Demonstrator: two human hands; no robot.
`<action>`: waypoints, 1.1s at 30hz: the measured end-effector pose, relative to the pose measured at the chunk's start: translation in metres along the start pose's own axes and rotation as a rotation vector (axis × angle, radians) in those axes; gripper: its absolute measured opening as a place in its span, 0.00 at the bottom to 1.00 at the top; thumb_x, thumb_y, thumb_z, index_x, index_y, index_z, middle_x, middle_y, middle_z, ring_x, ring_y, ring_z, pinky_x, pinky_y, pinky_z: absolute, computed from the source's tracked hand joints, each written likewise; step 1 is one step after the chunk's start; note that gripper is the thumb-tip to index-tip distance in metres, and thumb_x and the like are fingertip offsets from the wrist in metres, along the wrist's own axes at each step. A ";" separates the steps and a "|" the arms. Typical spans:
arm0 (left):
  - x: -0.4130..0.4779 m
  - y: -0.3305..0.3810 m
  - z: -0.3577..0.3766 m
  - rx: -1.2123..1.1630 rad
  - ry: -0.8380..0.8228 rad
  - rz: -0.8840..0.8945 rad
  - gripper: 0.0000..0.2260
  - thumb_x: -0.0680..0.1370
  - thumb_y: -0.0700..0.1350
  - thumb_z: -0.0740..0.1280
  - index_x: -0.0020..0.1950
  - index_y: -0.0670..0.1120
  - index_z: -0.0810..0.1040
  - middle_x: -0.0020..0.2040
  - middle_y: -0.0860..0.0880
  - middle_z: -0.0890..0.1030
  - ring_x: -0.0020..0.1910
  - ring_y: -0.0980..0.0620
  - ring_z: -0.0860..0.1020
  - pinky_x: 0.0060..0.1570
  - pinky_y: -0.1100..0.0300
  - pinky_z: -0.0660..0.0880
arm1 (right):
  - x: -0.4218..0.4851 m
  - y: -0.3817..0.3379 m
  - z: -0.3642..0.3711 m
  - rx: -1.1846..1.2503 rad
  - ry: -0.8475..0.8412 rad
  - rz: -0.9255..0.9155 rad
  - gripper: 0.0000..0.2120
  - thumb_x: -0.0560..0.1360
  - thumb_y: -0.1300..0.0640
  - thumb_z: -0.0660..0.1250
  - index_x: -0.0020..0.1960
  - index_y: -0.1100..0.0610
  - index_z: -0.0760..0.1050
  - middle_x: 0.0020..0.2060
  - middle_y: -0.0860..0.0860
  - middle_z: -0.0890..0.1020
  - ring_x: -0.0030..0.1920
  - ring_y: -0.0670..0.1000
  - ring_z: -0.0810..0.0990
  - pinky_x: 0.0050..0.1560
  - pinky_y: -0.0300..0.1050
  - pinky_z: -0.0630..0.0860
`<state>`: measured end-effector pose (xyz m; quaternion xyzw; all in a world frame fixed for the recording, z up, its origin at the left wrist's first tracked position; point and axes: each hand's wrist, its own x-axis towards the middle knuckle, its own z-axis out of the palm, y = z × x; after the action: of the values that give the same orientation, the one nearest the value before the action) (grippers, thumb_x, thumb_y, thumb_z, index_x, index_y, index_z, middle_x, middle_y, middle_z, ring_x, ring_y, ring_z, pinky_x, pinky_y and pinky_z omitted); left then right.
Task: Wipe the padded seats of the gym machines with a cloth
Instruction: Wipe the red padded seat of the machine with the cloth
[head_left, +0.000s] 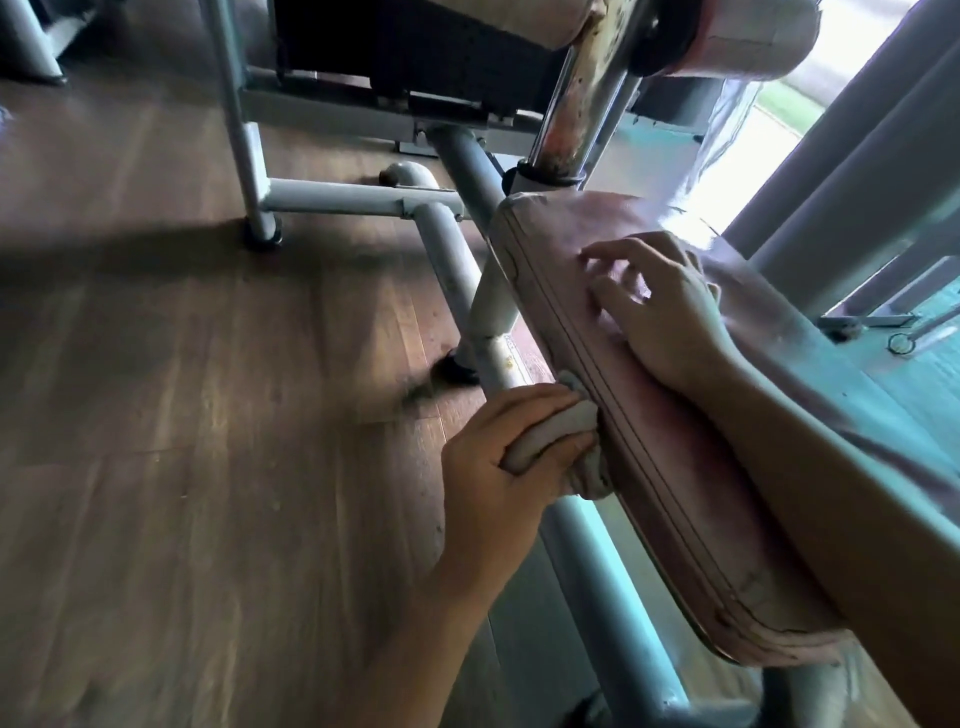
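A long pink padded seat (670, 467) runs from the centre toward the lower right, with worn piping along its side. My left hand (498, 467) grips a bunched grey-white cloth (561, 441) and presses it against the seat's left side edge. My right hand (660, 306) rests flat on top of the seat with its fingers spread, and its forearm lies along the pad. Part of the cloth is hidden under my left fingers.
The machine's grey steel tubes (447, 244) cross the dark wooden floor (182, 415) under and left of the seat. A rusty chrome post (576, 98) rises behind the seat to another pink pad (748, 41). Grey bars (857, 182) stand at the right by a bright window.
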<state>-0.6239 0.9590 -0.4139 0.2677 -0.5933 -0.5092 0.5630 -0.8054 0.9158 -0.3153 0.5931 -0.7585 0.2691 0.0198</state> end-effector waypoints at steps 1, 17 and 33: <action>0.001 -0.001 0.000 0.008 -0.003 0.011 0.13 0.73 0.35 0.76 0.56 0.42 0.85 0.55 0.53 0.85 0.57 0.57 0.82 0.59 0.67 0.75 | 0.001 0.001 0.000 0.002 0.006 0.001 0.14 0.76 0.46 0.62 0.60 0.40 0.79 0.60 0.41 0.76 0.65 0.51 0.70 0.58 0.49 0.58; 0.040 -0.010 0.000 0.057 0.061 -0.005 0.10 0.76 0.37 0.73 0.57 0.45 0.84 0.53 0.54 0.84 0.54 0.55 0.83 0.58 0.56 0.80 | 0.002 0.001 0.001 0.006 0.011 0.020 0.16 0.74 0.44 0.61 0.60 0.41 0.78 0.61 0.41 0.75 0.65 0.49 0.69 0.58 0.50 0.58; 0.039 -0.001 -0.001 -0.050 0.023 -0.106 0.10 0.76 0.36 0.73 0.56 0.43 0.85 0.54 0.49 0.85 0.55 0.52 0.84 0.60 0.49 0.80 | 0.001 -0.001 0.002 0.001 0.010 0.023 0.12 0.77 0.48 0.64 0.59 0.39 0.77 0.60 0.41 0.74 0.64 0.49 0.69 0.59 0.51 0.59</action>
<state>-0.6320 0.9239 -0.4001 0.2905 -0.5586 -0.5501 0.5486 -0.8039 0.9143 -0.3158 0.5832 -0.7650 0.2724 0.0202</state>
